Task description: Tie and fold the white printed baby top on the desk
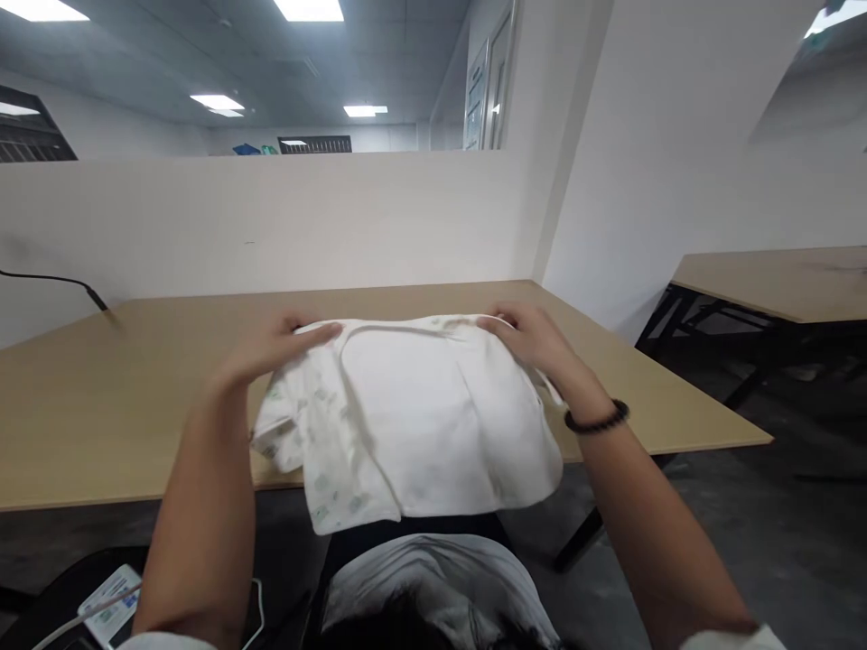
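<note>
Stretched between my two hands is a small white baby shirt with a pale green print on its left side. My left hand pinches its upper left edge, thumb on top and fingers behind the cloth. At the upper right edge, my right hand grips in the same way. The front lies open, showing the plain white inside. A printed sleeve hangs at the left. The lower hem drops past the table's front edge, above my lap.
The light wooden table meets a low white wall at its far side. A black cable comes in at the left. Another table stands at the right. Below left are a card and a white cord.
</note>
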